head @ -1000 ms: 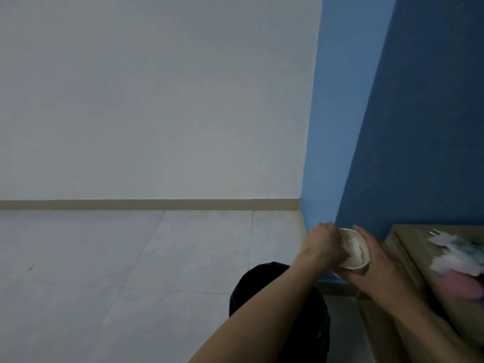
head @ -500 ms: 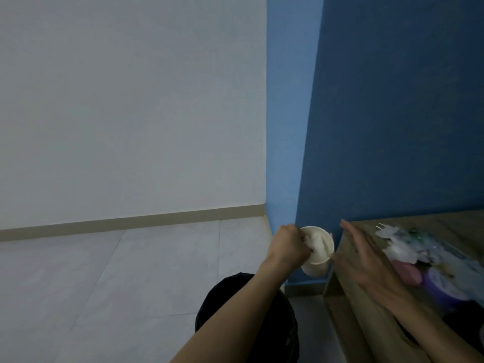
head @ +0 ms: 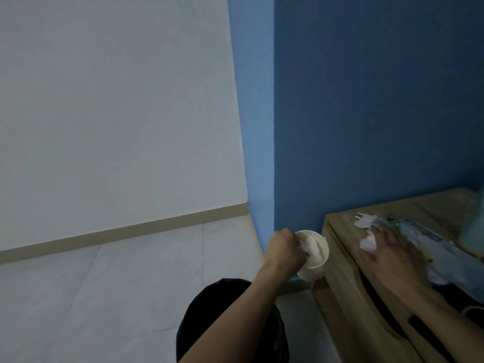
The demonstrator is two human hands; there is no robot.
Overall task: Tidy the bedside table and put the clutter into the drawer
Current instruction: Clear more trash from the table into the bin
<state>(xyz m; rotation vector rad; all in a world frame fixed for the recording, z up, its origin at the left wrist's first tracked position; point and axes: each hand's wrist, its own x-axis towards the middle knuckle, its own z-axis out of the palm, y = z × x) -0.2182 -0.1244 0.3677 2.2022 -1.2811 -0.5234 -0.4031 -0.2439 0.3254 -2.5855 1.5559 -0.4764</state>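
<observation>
Clutter (head: 367,243) now lies under right hand (head: 395,258); left hand (head: 284,254) keeps cup (head: 313,272).

Left hand (head: 284,254) grips white cup (head: 318,263) with crumpled tissue (head: 310,246) inside, just off bedside table (head: 432,213) left edge. Right hand (head: 392,258) flat, fingers extended over clutter (head: 424,237); motion blur, possibly touching white scrap (head: 368,243).

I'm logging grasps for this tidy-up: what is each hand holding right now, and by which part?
The left hand grips the white paper cup at its rim. The right hand holds nothing, open above the bedside table.
</observation>
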